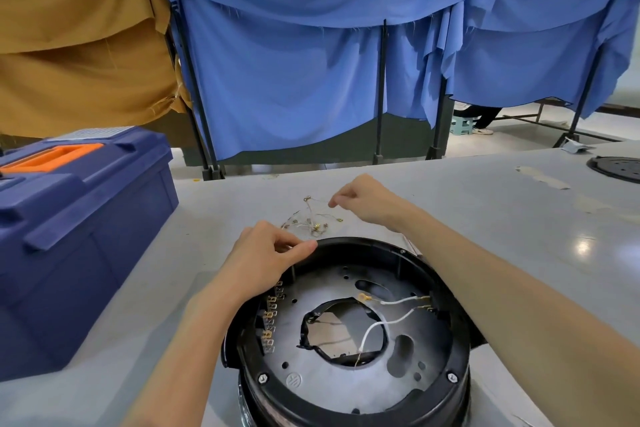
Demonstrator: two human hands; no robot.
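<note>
Untangling step: my left grip (266, 253) and right grip (360, 199) each pinch a strand of the wire tangle (313, 224), on the worktop (485, 218) at 12 o'clock of the cooker base (360, 243); next, probably, draw one lead free gently.

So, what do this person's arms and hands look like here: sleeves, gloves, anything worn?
Both arms are bare right to the frame edge, and no sleeves show. The left hand and right hand wear no gloves. No ring, watch, wristband or marking can be seen on either.
</note>
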